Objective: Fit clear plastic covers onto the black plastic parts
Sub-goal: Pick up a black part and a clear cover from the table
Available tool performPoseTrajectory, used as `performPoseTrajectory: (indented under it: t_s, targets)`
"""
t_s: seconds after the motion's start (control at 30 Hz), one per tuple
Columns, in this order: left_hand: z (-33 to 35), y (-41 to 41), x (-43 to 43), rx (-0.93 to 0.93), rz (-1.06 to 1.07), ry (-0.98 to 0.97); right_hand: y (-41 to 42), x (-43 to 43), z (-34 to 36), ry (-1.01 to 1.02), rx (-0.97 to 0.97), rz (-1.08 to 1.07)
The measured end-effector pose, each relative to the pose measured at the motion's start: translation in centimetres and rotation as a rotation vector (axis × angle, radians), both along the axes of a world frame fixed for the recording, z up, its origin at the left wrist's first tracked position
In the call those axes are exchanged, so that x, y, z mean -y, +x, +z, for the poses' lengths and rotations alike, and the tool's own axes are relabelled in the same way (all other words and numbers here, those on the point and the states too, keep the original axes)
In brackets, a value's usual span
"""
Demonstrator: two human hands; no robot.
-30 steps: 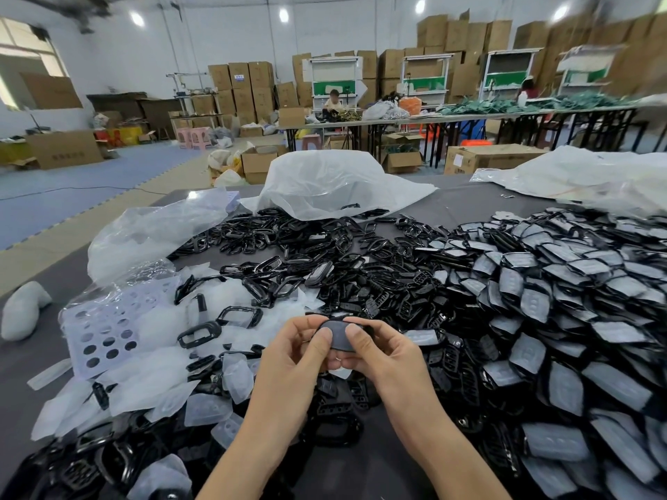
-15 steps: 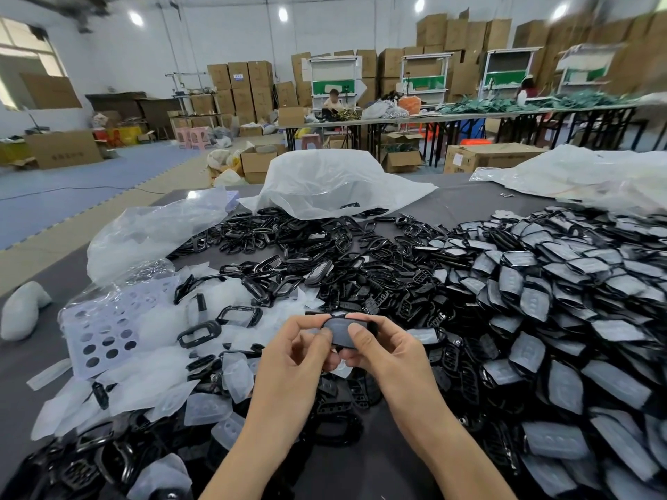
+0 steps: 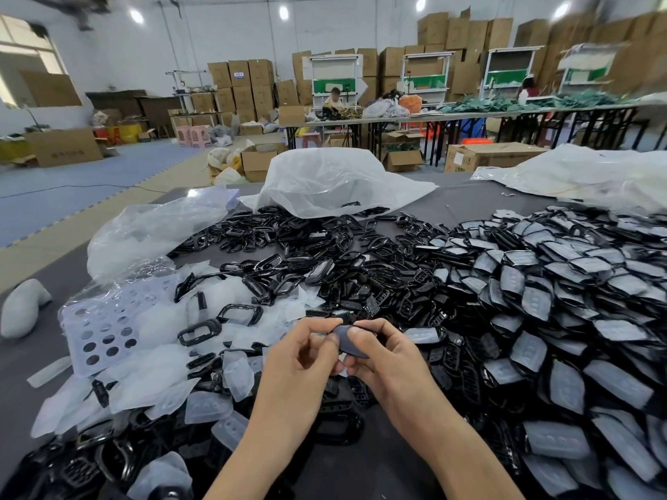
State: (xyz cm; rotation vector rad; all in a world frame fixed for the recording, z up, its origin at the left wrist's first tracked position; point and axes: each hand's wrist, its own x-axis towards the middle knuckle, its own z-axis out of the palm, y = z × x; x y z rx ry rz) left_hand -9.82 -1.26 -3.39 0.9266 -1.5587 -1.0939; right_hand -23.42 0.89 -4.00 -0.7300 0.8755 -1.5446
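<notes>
We hold one black part [image 3: 358, 353] just above the table [image 3: 451, 205], with a clear cover [image 3: 345, 340] lying on its face. Our left hand [image 3: 303, 353] pinches its left edge. Our right hand [image 3: 384, 355] grips the right side, thumb pressing on the cover. Loose covers [image 3: 236, 373] lie at left, and covered parts [image 3: 541, 301] are heaped at right.

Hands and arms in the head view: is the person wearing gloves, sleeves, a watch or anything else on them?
Nothing is worn on them that shows. The left hand and the right hand are bare, with no gloves and no rings in sight. The left forearm and the right forearm are bare too, with no watch, band or sleeve down to the bottom edge of the picture.
</notes>
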Motion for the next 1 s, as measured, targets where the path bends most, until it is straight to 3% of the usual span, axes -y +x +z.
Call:
performPoseTrajectory:
  t_s: [0.4,0.67,0.83,1.0]
  targets:
    - [0.5,-0.1,-1.0,0.137,-0.022,-0.109,-0.7,-0.4,0.3,-0.03,-0.169,0.028]
    - [0.8,-0.3,-1.7,0.233,0.049,-0.269,-0.4,-0.5,0.9,-0.055,-0.161,-0.028]
    - [0.7,0.1,-2.0,0.534,0.016,-0.591,-0.7,-0.6,1.4,-0.043,-0.141,-0.144]
    - [0.3,-0.4,-2.8,0.663,-0.112,-0.639,-0.9,-0.8,1.4,-0.013,-0.092,-0.147]
